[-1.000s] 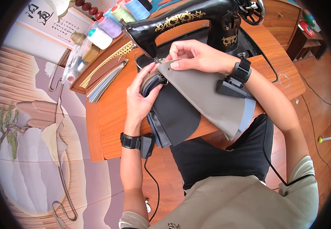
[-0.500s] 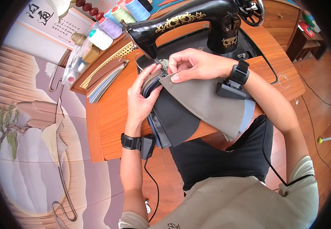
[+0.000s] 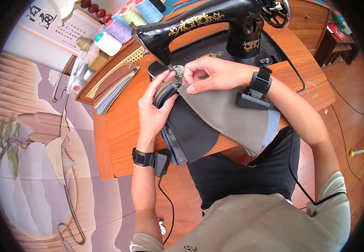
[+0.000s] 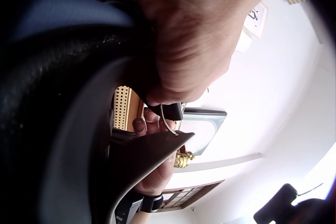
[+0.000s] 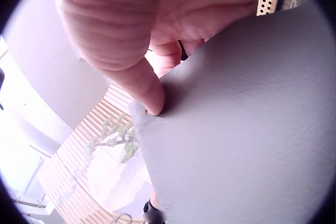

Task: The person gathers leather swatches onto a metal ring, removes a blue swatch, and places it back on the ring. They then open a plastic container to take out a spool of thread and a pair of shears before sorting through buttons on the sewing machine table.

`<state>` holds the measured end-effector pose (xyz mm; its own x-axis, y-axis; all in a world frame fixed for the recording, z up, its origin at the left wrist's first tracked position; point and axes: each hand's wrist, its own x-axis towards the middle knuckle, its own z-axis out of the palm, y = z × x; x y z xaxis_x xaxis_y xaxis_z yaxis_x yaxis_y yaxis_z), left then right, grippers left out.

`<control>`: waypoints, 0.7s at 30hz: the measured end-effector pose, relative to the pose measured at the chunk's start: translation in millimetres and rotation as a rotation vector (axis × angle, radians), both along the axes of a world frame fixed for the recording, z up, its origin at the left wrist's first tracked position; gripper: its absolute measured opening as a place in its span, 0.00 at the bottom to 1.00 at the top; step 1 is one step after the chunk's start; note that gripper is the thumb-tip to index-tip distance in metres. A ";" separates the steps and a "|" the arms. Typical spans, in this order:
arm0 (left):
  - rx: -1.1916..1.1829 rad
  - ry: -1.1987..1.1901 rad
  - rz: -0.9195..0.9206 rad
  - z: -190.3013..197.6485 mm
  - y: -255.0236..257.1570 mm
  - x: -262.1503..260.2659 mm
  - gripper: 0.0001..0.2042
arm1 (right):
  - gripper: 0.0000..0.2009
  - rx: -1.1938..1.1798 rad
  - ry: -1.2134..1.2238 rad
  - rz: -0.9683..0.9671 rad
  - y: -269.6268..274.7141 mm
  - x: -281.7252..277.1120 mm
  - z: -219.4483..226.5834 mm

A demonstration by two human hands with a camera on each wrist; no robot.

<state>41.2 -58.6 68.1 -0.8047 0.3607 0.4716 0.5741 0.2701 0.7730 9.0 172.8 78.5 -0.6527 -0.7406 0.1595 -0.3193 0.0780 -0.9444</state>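
Place: a sewing corner, apparently in a home
Machine: black sewing machine [image 3: 243,40] with gold scrollwork, set in a wooden table [image 3: 119,147]
Thread: spools [image 3: 108,44] in several colours
Material: fanned swatches [image 3: 232,113], leather-like
Decor: landscape mural [image 3: 43,176], calligraphy sheet [image 3: 64,31]
Floor: wood-look boards [image 3: 348,96]
Storage: wooden drawer [image 3: 310,21]

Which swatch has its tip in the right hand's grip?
The taupe swatch: right hand pinches its corner, light-blue swatch showing beneath; black swatch fans out by the left hand.
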 end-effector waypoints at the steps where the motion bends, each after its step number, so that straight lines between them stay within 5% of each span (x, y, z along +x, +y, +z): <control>1: 0.017 -0.009 0.000 -0.3 0.0 0.0 0.28 | 0.10 -0.018 -0.002 -0.017 -0.2 0.5 -0.4; 9: 0.034 -0.027 -0.002 -0.6 0.0 -0.9 0.28 | 0.09 -0.185 -0.072 -0.076 1.3 1.3 4.7; 21: 0.018 -0.031 0.000 1.1 0.2 0.7 0.27 | 0.08 -0.121 -0.071 -0.058 0.9 2.0 3.9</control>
